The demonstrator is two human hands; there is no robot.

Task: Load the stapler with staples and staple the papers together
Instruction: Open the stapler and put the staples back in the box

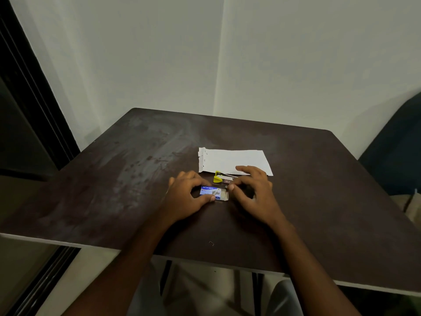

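Stapler (220,177), yellow, beside papers (234,159); left hand (189,197) pinches staple box (213,193); right hand (252,190) fingertips pinched at its open end.

dark brown table (296,213) (smudged) | pale wall (159,53) | dark chair (396,151) right

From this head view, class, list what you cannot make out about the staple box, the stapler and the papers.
- Staple box: contents too small; left hand partly covers it.
- Stapler: whether it holds staples, too small.
- Papers: sheet count unclear; near edge hidden by right hand.
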